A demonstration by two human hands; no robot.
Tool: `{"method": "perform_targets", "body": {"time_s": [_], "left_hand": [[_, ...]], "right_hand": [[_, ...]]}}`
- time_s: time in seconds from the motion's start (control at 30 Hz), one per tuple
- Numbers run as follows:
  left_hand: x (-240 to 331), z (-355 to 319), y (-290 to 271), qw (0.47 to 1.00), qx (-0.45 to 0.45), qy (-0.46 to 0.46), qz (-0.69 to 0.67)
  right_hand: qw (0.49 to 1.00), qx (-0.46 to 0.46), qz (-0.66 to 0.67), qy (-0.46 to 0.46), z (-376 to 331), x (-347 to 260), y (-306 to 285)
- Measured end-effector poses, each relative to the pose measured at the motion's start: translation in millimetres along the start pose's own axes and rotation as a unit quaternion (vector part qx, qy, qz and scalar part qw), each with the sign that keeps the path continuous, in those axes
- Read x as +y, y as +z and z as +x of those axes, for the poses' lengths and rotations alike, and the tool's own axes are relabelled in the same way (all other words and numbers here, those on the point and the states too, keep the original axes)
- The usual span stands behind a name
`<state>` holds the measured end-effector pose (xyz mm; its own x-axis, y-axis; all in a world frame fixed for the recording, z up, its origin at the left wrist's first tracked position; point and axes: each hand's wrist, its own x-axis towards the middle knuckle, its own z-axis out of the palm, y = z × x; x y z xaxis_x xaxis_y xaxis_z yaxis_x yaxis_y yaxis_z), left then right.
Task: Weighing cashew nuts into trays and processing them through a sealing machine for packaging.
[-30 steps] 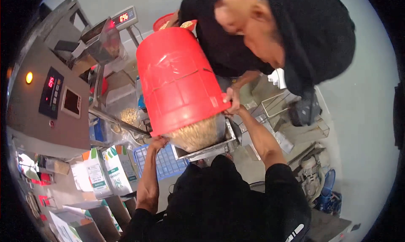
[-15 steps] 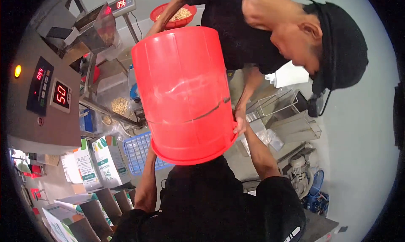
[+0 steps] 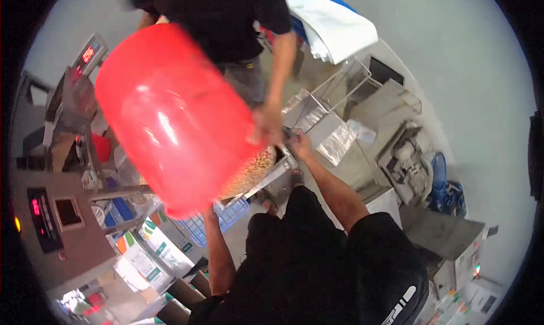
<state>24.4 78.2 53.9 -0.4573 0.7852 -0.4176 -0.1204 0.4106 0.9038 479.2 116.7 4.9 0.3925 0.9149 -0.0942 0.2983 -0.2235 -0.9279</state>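
Note:
A large red plastic bucket (image 3: 170, 126) is tipped over, its blurred rim slanting low over light-coloured nuts (image 3: 249, 172) in a metal-edged tray (image 3: 275, 175). My left hand (image 3: 209, 213) reaches under the bucket's lower rim; its fingers are hidden behind the bucket. My right hand (image 3: 302, 146) is closed beside the tray's right corner, around a dark part I cannot make out, apart from the bucket. A co-worker's hand (image 3: 268, 125), smeared by motion, is at the bucket's right rim.
The co-worker (image 3: 226, 19) stands across from me. Below the bucket lies a blue plastic crate (image 3: 226, 220). Printed cartons (image 3: 150, 254) stand at lower left, near a control panel (image 3: 44, 220). A wire frame (image 3: 334, 87) and a motor (image 3: 405, 160) are at right.
The bucket has swung left and tilts more. My right hand has left its rim and moved to the tray's corner. Nuts and the tray now show beneath; the view has shifted.

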Motion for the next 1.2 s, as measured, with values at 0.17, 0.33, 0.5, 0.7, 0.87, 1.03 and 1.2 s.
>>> {"method": "perform_targets", "body": {"time_s": [0.17,0.33,0.5,0.7,0.87,1.03,1.2], "left_hand": [[-35,24,61,0.981,-0.092,0.152,0.076],[-44,47,-37,0.673,0.195,0.063,0.710],[-58,-71,52,0.588,-0.002,0.218,0.779],[-40,-187,79,0.601,-0.079,0.464,0.646],[-19,-335,184,0.745,-0.476,0.364,0.294],[-154,-468,244,0.605,-0.550,0.510,0.267],[-215,-702,272,0.780,-0.587,0.203,0.073]], "right_hand": [[0.920,-0.055,-0.334,-0.199,30,94,2],[0.941,-0.235,-0.241,0.033,-2,-11,42],[0.952,-0.205,-0.156,0.163,-85,68,-81],[0.982,0.018,-0.116,0.150,-275,87,-224],[0.946,0.221,-0.140,0.192,-444,110,-352],[0.829,0.499,-0.014,0.251,-656,148,-449],[0.731,0.661,-0.017,0.171,-778,101,-485]]}}
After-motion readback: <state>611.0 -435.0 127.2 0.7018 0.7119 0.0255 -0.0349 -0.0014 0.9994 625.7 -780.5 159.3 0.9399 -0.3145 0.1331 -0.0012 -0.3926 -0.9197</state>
